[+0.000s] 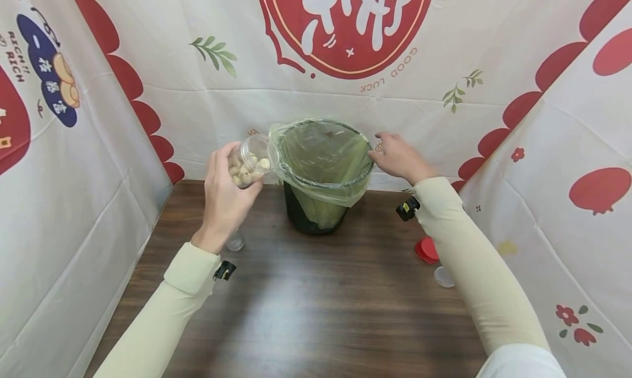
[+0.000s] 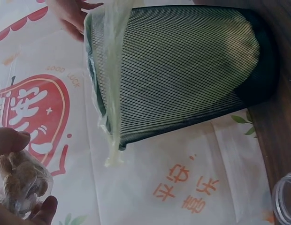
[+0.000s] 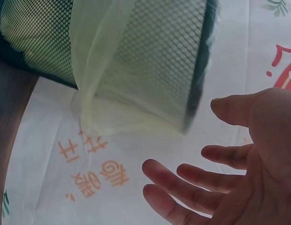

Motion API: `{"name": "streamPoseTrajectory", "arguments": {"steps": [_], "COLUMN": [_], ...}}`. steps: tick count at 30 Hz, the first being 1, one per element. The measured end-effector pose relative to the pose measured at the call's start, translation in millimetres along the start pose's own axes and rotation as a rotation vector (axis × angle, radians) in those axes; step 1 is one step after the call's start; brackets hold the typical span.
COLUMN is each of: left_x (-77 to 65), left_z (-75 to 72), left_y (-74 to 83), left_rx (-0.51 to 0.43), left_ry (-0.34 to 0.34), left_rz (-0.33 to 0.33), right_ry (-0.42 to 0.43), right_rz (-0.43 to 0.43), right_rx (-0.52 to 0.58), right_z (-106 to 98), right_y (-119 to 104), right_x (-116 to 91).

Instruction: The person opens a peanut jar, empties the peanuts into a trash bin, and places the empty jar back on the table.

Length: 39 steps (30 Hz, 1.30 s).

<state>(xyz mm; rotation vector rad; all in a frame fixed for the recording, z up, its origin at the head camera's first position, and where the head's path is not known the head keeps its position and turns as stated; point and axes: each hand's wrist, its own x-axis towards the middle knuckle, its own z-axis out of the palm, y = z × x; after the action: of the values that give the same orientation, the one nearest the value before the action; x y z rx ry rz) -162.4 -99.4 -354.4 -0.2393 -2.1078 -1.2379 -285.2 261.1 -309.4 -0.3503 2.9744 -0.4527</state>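
Pale sleeves [image 1: 158,323] lead forward to both hands. Gripped in the left hand [image 1: 223,186], a clear jar [image 1: 248,165] of pale lumps [image 1: 242,175] leans, long axis slanting, mouth toward the bin [image 1: 294,210]. Its bag-lined rim stands between the hands; the right hand [image 1: 399,159], fingers spread, is just beside it. Nearer the body, red pieces [image 1: 428,249] lie on the tabletop [image 1: 345,317].

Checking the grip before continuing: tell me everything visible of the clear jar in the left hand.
The jar is clear, glass or plastic I cannot tell, with a wide round mouth and no lid. Pale, roundish pieces lie inside. The left hand grips its body, tilting its mouth toward the bin; the left wrist view shows it apart from the liner.
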Motion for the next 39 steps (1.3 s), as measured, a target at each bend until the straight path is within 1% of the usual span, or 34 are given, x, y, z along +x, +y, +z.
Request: {"name": "streamPoseTrajectory", "arguments": {"steps": [3, 8, 14, 21, 28, 33, 39], "left_x": [5.3, 13.5, 19.5, 22.9, 28.6, 34.1, 42.6], "left_z": [3.9, 8.3, 12.2, 16.3, 22.0, 26.0, 28.4], "left_y": [3.6, 9.8, 15.6, 19.9, 22.4, 25.3, 33.5], "left_rx": [0.0, 0.002, 0.008, 0.013, 0.02, 0.02, 0.043], "left_ry": [-0.004, -0.009, -0.044, -0.065, -0.061, -0.072, -0.088], "left_rz": [0.026, 0.059, 0.055, 0.035, 0.054, 0.066, 0.09], "right_ry": [0.001, 0.011, 0.022, 0.018, 0.005, -0.002, -0.011], "right_rz": [-0.007, -0.019, 0.006, 0.032, 0.063, 0.076, 0.073], "right_rx": [-0.001, 0.027, 0.049, 0.038, 0.034, 0.03, 0.038], "right_z": [6.1, 18.3, 29.3, 31.8, 35.5, 38.6, 39.1], "right_y": [-2.7, -6.1, -6.5, -9.9, -9.8, -7.4, -7.5], "right_x": [5.0, 10.3, 13.1, 13.0, 13.9, 15.3, 14.5]}}
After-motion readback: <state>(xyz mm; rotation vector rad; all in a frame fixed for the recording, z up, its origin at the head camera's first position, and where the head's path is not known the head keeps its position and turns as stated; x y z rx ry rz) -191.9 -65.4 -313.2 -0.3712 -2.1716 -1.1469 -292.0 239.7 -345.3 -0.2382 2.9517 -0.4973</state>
